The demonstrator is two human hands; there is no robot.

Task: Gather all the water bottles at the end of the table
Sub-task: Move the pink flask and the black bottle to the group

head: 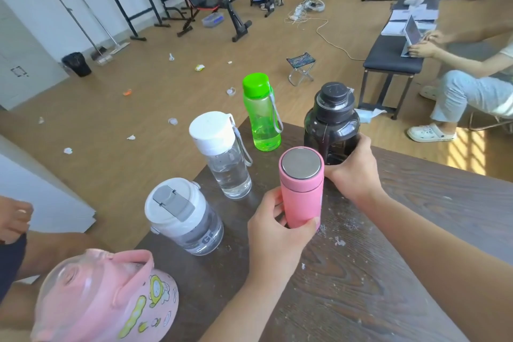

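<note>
— Where are we standing?

— In a gym room with a pale wooden floor (pixel 144 86), weight benches along the far wall and scraps of paper scattered about. In front of us is a dark wood-grain tabletop (pixel 374 272), and we are looking at its far end.

— How many bottles do we count?

— Six. A green bottle (pixel 262 116) with a green cap stands at the far corner. Nearer, along the left edge, stand a clear bottle with a white lid (pixel 222 155) and a squat clear jug with a white and grey lid (pixel 184 216). A large pink jug with cartoon stickers (pixel 108 300) sits at the bottom left. Then there is a big dark jug (pixel 331 125) and a pink flask with a steel top (pixel 301 189).

— Which way do they point?

— All six stand upright, long axes vertical, caps up.

— And our hands?

— Two. Our left hand (pixel 273 233) has its fingers clamped around the lower part of the pink flask, which rests on the tabletop between the clear bottle and the dark jug. Our right hand (pixel 352 169) has its fingers wrapped against the base of the dark jug, near the far edge just right of the green bottle.

— Anyone else?

— One seated person (pixel 472 86) on the right, beside a black bench (pixel 394 61).
</note>
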